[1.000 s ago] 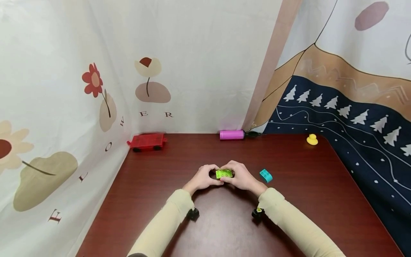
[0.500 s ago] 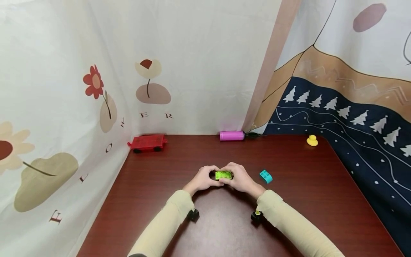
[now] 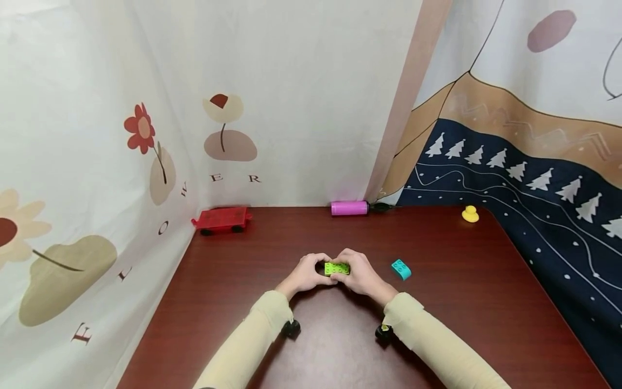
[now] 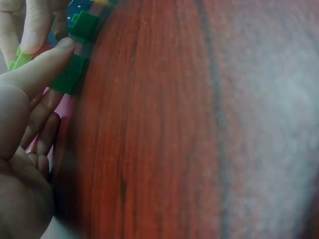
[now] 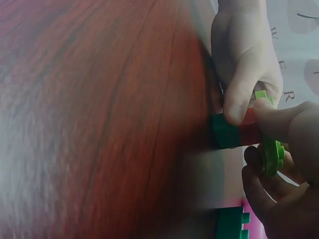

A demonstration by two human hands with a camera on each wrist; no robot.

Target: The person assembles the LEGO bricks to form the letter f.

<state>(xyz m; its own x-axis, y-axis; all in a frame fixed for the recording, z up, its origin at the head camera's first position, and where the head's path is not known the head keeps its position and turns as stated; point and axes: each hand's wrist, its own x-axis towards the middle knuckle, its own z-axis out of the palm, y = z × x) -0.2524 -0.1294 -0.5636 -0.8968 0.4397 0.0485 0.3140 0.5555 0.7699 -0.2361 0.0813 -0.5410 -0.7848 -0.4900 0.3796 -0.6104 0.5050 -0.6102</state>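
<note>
Both hands meet near the middle of the table around a small stack of toy building bricks. A lime-green studded brick (image 3: pixel 337 268) is uppermost in the head view; below it the right wrist view shows a red brick (image 5: pixel 250 130) and a dark green brick (image 5: pixel 225 132). My left hand (image 3: pixel 307 272) grips the lower part, its thumb against the red and dark green bricks. With thumb and fingers, my right hand (image 3: pixel 362 274) pinches the lime-green brick. Fingers partly cover the stack. A turquoise brick (image 3: pixel 401 269) lies on the table right of my right hand.
Along the table's (image 3: pixel 272 232) back edge are a red toy wagon (image 3: pixel 223 219), a pink-purple pump (image 3: pixel 350 208) with a black end, and a yellow rubber duck (image 3: pixel 470 214). Printed cloth (image 3: pixel 301 108) hangs behind and at both sides.
The hands stay together around the stack. My right forearm has drawn slightly inward, and the head view has shifted a little. The other objects stay in place.
</note>
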